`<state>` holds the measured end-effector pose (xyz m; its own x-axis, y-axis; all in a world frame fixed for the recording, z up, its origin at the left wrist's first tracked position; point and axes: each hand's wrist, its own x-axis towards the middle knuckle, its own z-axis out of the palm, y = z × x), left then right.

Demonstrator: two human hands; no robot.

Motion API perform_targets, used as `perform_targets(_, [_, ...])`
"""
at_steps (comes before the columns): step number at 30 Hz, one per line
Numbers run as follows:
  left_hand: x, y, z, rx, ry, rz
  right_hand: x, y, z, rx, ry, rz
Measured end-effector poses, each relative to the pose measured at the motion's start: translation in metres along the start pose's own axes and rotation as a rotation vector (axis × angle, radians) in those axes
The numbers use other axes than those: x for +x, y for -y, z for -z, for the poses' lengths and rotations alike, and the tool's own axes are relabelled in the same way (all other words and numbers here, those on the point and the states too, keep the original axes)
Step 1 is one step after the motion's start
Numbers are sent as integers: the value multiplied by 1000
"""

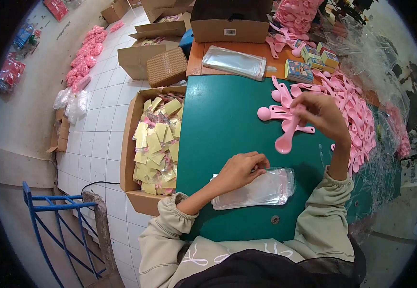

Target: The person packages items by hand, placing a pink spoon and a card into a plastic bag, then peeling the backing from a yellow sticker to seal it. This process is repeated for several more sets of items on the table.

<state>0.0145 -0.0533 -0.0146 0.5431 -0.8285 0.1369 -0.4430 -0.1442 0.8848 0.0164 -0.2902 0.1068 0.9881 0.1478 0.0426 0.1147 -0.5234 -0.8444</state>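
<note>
1) Right hand (322,113) pinches a pink spoon (287,136) above the green table (213,127)
2) Left hand (242,169) curls over clear bags (256,193); cannot tell its grip
3) Spoon pile (354,113) and loose plastic (369,53) crowd the table's right

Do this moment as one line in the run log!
right hand: holds pink spoon | left hand: over clear bags, touch unclear | surface: green table

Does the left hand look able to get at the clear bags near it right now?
Most likely yes: the left hand is at the far edge of the clear bags, nothing else shows on top, and the right hand holds a pink spoon farther off.
</note>
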Motion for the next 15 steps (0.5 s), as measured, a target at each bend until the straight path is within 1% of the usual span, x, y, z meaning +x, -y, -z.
perform_targets(2, [0, 1, -1, -47, -25, -19, -3, -1, -3, -14, 234, -8])
perform_targets(5, [0, -6, 4, -135, 1, 74, -3, 13, -10, -6, 546, -33])
perform_targets(6, [0, -9, 6, -140, 20, 114, -2, 12, -14, -62, 597, 12])
perform_targets(9, [0, -16, 14, -174, 68, 203, 1, 8, -30, -274, 596, -58])
perform_targets(10, [0, -16, 17, -201, 75, 214, 1, 6, -33, -268, 584, -105])
perform_targets(11, [-1, -16, 19, -225, 82, 224, 1, 4, -34, -260, 586, -105])
perform_targets(13, [-2, 2, 17, -427, -9, 160, 2, 0, -35, -244, 590, -104])
perform_targets(14, [-4, 11, 17, -526, -54, 125, 3, -1, -33, -257, 602, -63])
perform_targets(15, [-4, 11, 23, -618, -72, 166, 4, -1, -31, -269, 614, -22])
